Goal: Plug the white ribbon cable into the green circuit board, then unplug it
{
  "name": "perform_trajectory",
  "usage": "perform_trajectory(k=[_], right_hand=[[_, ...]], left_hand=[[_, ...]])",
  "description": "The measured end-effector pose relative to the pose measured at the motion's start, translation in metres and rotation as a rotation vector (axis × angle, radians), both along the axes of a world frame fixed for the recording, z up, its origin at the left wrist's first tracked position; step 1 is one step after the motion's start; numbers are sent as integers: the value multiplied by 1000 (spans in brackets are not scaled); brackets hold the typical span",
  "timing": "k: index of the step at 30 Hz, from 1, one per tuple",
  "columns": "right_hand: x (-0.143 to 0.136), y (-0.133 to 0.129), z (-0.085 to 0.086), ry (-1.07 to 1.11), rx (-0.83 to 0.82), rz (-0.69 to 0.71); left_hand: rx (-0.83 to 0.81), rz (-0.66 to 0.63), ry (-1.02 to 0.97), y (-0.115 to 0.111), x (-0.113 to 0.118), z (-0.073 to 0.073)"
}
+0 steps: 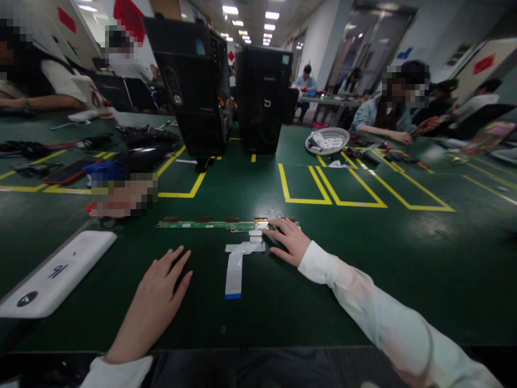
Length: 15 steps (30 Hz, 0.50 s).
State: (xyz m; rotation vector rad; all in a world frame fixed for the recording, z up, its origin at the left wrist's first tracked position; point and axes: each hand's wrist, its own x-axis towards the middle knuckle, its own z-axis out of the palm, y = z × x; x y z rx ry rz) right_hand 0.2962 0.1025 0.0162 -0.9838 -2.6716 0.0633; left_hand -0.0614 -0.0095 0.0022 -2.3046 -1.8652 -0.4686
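White case [60,272]: is lying flat toward the near left corner of the worktop [323,307], probably being kept aside from the handwork.
Left hand [159,285]: is reaching in over the near edge, palm down; its grip is spreading loosely around nothing, seemingly leaving the work to the other hand. Whether it is touching the worktop, I cannot tell.
Black computers [194,97]: are standing side by side toward the far edge, likely leaving the front for small parts.
Circuit board [197,225]: is lying long and thin, roughly parallel to the near edge, perhaps so both hands can reach it.
Flat white cable [233,275]: is running from beside the board toward the near edge, its blue end pointing there; whether it is plugged in, I cannot tell.
Right hand [291,241]: is resting fingertips at the board's right part, grip spreading rather than pinching, perhaps steadying it.
White basket [344,141]: is sitting toward the far edge, holding small pieces together.
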Motion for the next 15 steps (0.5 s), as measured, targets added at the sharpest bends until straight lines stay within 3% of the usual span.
perform_trajectory(k=[4, 8, 15], right_hand=[[-14, -8, 5, -26, -22, 61], [-26, -14, 8, -46, -86, 18], [-23, -12, 8, -52, -84, 3]], left_hand=[[15, 39, 1, 3, 8, 4], [17, 55, -6, 7, 11, 5], [-6, 71, -20, 6, 13, 7]])
